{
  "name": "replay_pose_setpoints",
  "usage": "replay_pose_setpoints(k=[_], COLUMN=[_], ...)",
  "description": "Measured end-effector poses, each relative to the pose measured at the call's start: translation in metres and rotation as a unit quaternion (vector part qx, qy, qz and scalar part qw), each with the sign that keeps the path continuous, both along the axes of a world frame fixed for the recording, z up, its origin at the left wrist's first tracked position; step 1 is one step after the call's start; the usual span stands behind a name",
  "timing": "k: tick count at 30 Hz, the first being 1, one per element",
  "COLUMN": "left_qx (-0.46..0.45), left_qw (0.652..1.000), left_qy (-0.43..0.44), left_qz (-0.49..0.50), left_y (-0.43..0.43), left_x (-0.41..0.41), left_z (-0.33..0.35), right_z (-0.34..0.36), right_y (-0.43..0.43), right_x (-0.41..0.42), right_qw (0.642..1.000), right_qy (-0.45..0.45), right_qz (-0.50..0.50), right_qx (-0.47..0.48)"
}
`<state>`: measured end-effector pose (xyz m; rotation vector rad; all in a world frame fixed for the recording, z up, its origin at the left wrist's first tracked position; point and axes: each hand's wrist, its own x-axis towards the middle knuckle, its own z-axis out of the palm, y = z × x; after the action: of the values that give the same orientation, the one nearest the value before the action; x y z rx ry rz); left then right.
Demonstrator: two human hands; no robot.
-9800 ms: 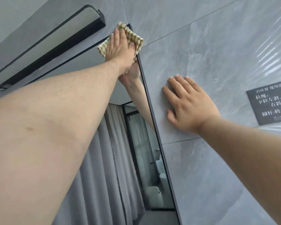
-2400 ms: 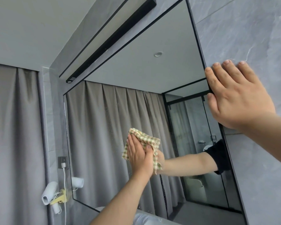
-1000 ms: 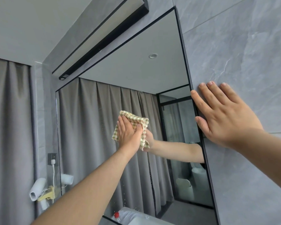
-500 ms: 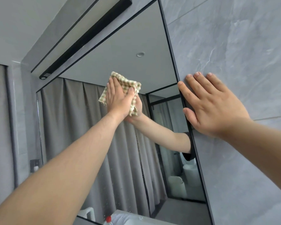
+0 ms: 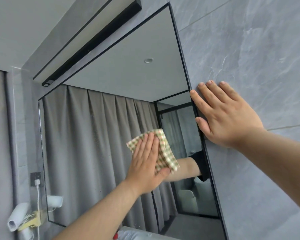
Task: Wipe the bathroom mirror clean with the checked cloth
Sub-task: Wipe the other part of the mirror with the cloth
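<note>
The black-framed bathroom mirror fills the middle of the head view and reflects grey curtains and a ceiling. My left hand presses the green-and-cream checked cloth flat against the glass in the mirror's lower right part, with the cloth sticking out above and to the right of my fingers. My right hand lies flat with fingers spread on the grey tiled wall, its thumb and forefinger over the mirror's right frame edge. The reflection of my left arm shows just behind the cloth.
A black light bar runs above the mirror. At lower left a white hair dryer hangs on the wall below a socket with a plugged-in cable. Grey marble-look tiles cover the wall on the right.
My left hand has swept the cloth down and to the right across the glass, from the upper part to the lower right. My right hand has stayed on the wall at the frame.
</note>
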<state>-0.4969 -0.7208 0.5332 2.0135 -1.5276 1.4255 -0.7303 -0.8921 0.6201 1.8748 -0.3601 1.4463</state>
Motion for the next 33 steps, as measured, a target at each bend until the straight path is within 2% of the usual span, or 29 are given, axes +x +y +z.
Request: replay_pose_setpoints(k=[2, 6, 9, 12, 18, 28, 30, 33], left_qx=[-0.010, -0.033, -0.101, -0.178, -0.275, -0.365, -0.366, -0.371], left_qw=[1.000, 0.998, 0.995, 0.981, 0.938, 0.859, 0.853, 0.845], left_qy=[0.004, -0.056, 0.006, 0.074, 0.209, 0.359, 0.372, 0.386], left_qz=[0.002, 0.003, -0.018, -0.033, -0.038, -0.013, -0.006, 0.002], left_y=[-0.006, -0.026, -0.035, -0.031, 0.002, 0.040, 0.041, 0.038], left_x=[-0.010, -0.035, -0.039, -0.021, 0.033, 0.090, 0.090, 0.091], left_z=[0.038, 0.138, 0.197, 0.213, 0.165, -0.026, -0.043, -0.032], right_z=[0.000, 0.000, 0.000, -0.001, -0.002, -0.001, -0.001, -0.001], right_y=[0.000, -0.001, -0.001, -0.002, -0.001, -0.003, -0.003, -0.003], right_x=[0.000, 0.000, 0.001, 0.002, 0.002, 0.003, 0.003, 0.002], right_qw=[1.000, 1.000, 1.000, 1.000, 0.999, 0.999, 0.999, 0.999], right_qy=[0.001, -0.001, -0.005, -0.014, -0.020, -0.014, -0.014, -0.023], right_qz=[0.002, 0.000, 0.001, 0.013, 0.028, 0.024, 0.026, 0.033], right_qx=[0.001, -0.004, -0.007, -0.017, -0.024, -0.020, -0.021, -0.028])
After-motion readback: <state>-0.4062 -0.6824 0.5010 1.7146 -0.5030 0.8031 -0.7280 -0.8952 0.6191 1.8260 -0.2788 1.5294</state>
